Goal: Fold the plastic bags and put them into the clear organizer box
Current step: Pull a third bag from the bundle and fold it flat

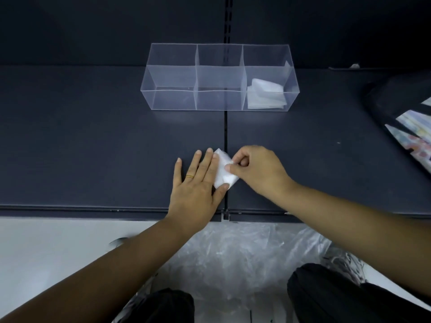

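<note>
A small white plastic bag (223,168), folded down into a compact packet, lies on a dark shelf (93,148) near its front edge, right over the seam between two shelf panels. The left hand (198,183) lies flat on the shelf with fingers spread and straight, its forefinger and thumb pressing the packet's left side; a gold ring (189,176) sits on one finger. The right hand (256,170) is curled, thumb and forefinger pinching the packet's right edge while the other fingers tuck into the palm.

Farther back on the shelf, well apart from the hands, stands the clear organizer box (219,99), divided into three compartments side by side. The right compartment holds a few folded bags (265,94) stacked loosely; the middle and left compartments show only the shelf through their walls.

At the far right edge of the shelf lies a dark bag (396,99) with a pale patterned panel. Below the shelf's front edge, on a light floor, sits a heap of crumpled clear plastic (245,257) between the person's dark-clothed knees.
</note>
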Demonstrator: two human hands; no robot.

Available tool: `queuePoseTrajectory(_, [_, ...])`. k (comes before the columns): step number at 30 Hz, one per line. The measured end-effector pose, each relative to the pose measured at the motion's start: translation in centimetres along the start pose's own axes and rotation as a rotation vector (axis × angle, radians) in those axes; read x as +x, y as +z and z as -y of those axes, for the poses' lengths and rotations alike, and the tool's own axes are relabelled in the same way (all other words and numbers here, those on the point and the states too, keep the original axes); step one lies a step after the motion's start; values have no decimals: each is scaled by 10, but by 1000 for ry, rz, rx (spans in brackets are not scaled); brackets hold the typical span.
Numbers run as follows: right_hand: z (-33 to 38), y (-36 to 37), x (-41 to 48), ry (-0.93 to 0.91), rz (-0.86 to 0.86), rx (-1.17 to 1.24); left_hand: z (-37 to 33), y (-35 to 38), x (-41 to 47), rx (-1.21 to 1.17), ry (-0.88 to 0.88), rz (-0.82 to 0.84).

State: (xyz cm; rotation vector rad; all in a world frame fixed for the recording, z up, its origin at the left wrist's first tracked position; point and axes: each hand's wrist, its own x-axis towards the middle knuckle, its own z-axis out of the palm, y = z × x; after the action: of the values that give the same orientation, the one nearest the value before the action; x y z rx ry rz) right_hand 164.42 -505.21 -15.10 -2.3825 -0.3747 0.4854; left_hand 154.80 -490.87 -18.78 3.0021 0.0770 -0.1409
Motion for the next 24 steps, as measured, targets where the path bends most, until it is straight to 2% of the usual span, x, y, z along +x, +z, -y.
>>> queuePoseTrajectory(4, [-15, 18, -19, -155, -173, -258, -1, 0, -2, 26, -34, 5])
queuePoseTrajectory(8, [-19, 18, -19, -162, -252, -244, 0, -3, -2, 32, -74, 25])
queuePoseTrajectory(13, [-18, 20, -18, -120, -279, -212, -1, -2, -1, 63, -95, 41])
queuePoseTrajectory(18, [-8, 21, -20, -93, -202, -191, -5, -3, -2, 2, -127, 68])
queuePoseTrajectory(21, [1, 13, -18, -29, -154, 66, -9, -9, -4, -190, -148, 64])
queuePoseTrajectory(24, [8, -5, -18, -62, -62, 222, -6, -29, 2, -609, -218, 59])
